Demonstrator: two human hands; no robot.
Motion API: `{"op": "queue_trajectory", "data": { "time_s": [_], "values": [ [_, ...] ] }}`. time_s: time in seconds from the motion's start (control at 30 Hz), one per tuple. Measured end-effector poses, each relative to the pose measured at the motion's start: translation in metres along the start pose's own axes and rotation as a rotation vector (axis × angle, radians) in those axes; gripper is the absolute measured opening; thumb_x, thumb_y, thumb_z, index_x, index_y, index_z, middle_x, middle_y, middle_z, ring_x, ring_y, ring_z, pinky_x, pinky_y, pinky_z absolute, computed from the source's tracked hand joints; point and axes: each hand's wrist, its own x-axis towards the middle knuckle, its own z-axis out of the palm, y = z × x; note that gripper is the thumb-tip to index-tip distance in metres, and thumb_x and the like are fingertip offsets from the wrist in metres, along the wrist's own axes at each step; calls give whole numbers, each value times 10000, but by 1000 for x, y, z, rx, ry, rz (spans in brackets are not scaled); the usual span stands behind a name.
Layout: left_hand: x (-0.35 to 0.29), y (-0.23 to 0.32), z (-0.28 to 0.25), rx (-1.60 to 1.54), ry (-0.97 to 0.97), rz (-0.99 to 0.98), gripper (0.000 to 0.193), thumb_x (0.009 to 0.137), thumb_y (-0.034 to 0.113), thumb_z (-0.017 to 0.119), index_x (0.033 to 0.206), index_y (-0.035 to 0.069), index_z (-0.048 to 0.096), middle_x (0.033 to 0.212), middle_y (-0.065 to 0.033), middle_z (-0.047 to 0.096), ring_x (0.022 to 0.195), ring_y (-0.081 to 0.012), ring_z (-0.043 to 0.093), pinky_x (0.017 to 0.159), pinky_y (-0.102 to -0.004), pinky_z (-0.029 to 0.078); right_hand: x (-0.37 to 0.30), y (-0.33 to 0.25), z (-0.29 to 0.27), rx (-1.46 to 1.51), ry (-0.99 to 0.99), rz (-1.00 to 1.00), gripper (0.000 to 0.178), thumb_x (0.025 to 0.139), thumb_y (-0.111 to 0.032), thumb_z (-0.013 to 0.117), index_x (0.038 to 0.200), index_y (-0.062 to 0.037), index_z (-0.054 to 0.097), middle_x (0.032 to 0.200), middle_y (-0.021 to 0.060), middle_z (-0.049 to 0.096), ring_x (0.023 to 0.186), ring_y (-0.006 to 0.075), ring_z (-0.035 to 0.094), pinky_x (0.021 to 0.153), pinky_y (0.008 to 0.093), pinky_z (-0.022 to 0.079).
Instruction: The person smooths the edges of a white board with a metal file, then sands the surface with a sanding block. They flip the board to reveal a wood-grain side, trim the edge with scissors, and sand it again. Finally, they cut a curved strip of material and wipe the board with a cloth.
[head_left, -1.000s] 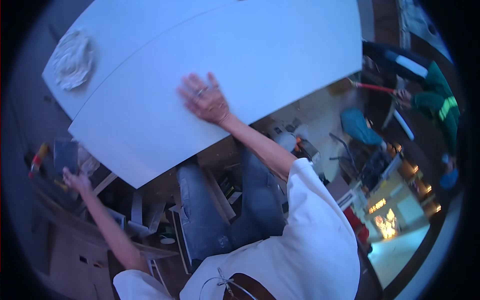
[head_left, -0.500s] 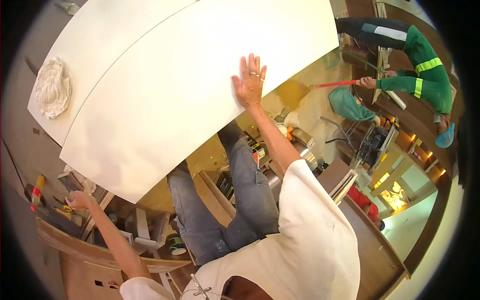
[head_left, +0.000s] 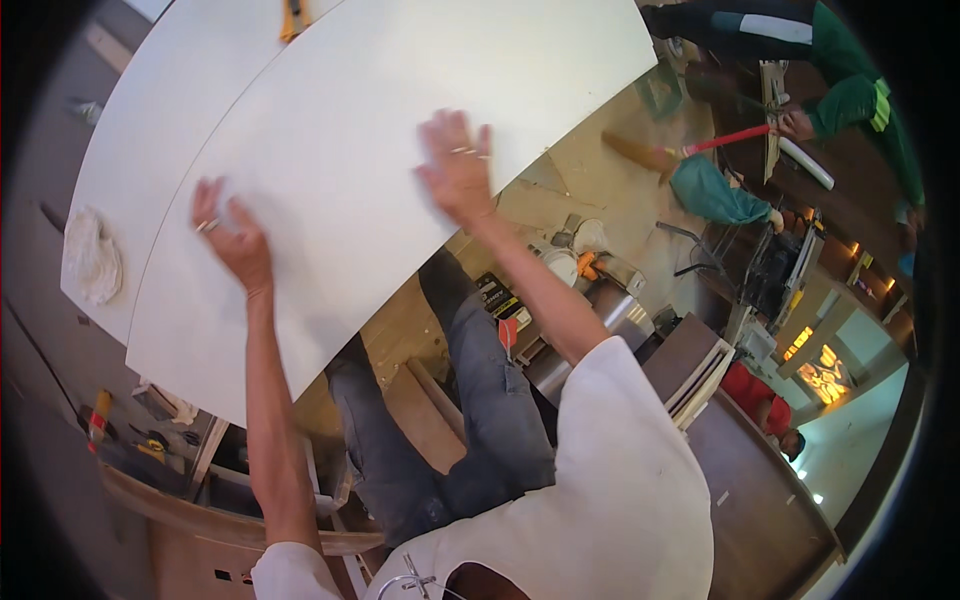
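Observation:
A large white panel (head_left: 340, 180) with a curved seam or edge line fills the upper middle of the head view. Over its left part is my left hand (head_left: 232, 240), fingers apart, holding nothing. My right hand (head_left: 458, 168) is spread over the panel further right, slightly blurred, also with nothing in it. Whether either palm touches the surface I cannot tell. A crumpled white cloth (head_left: 92, 258) lies at the panel's left end. Toward the far edge rests a yellow utility knife (head_left: 294, 20).
At right a person in green (head_left: 850, 110) holds a broom (head_left: 645, 155) with a red handle. A person in red (head_left: 757, 400) is lower right. Tools and boxes crowd the floor by my legs (head_left: 480, 370). A yellow-and-red-handled tool (head_left: 99, 420) lies at left beside the wooden frame (head_left: 215, 515).
My left hand has come up from the tools at the left to over the panel, opening. My right hand has shifted left. The utility knife has come into view; the broom has swung.

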Motion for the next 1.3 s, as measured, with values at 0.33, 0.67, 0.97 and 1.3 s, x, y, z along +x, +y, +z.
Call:
{"op": "queue_trajectory", "data": {
  "time_s": [0.33, 0.67, 0.97, 1.3],
  "values": [
    [5, 92, 153, 316, -165, 1, 371, 952, 129, 553, 1319, 154, 594, 1485, -54, 507, 1448, -282, 385, 1216, -556, 160, 50, 185, -56, -147, 142, 35, 627, 999, -541, 462, 1547, -249, 378, 1634, 84, 283, 1518, 316, 215, 1219, 596, 95],
    [3, 99, 160, 425, -195, 43, 416, 962, 115, 476, 1370, 151, 552, 1493, -80, 508, 1461, -301, 371, 1215, -557, 161, 98, 447, -121, -340, 346, 397, 608, 1016, -485, 448, 1542, -186, 384, 1615, 111, 317, 1506, 312, 249, 1176, 652, 132],
    [0, 97, 154, 432, -171, 85, 447, 927, 54, 476, 1364, 108, 551, 1487, -105, 509, 1454, -324, 376, 1204, -575, 159, 75, 403, -146, 387, 439, 837, 638, 1053, -453, 368, 1469, 27, 430, 1445, 211, 512, 1368, 321, 440, 1143, 375, 327],
    [6, 104, 158, 461, -229, -16, 489, 881, 75, 467, 1361, 168, 494, 1499, -70, 468, 1471, -339, 330, 1198, -607, 146, -17, 167, -67, 934, 206, 1157, 591, 1012, -433, 570, 1297, 79, 496, 1126, 145, 594, 1070, 233, 560, 933, 365, 466]
  ]
}}
